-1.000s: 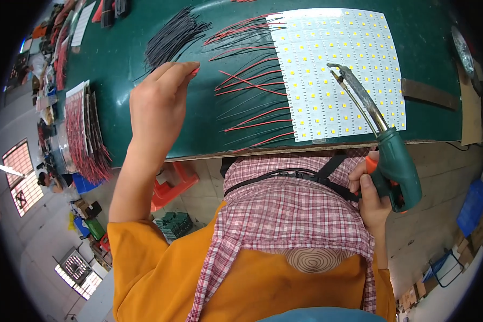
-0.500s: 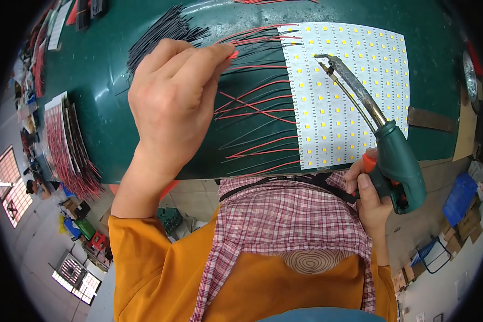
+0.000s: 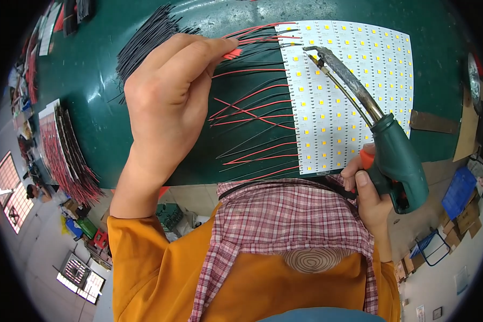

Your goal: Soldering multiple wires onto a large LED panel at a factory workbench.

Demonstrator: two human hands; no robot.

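My left hand (image 3: pixel 166 91) is closed in a pinch over the far middle of the table, holding red wires (image 3: pixel 232 53) whose ends poke out by the fingertips. To the right lies a white LED panel (image 3: pixel 354 107) with rows of yellow chips. Red and black leads (image 3: pixel 255 110) fan out leftward from its left edge. My right hand (image 3: pixel 371 193) grips a green soldering gun (image 3: pixel 400 158) with an orange trigger, at the near right edge of the panel. The gun's long barrel slants up to the left, and its tip sits over the panel's upper-left part, close to the leads.
A bundle of black wires (image 3: pixel 150 45) lies beyond my left hand. At the left of the green table (image 3: pixel 110 126) is a stack of wired strips (image 3: pixel 67 150). A brown flat bar (image 3: pixel 434 122) lies right of the panel. Boxes and a blue crate (image 3: pixel 459 193) stand beyond the table.
My left hand has shifted slightly left, still pinching the red wires. The soldering gun's tip has moved a little left and up toward the panel's left edge.
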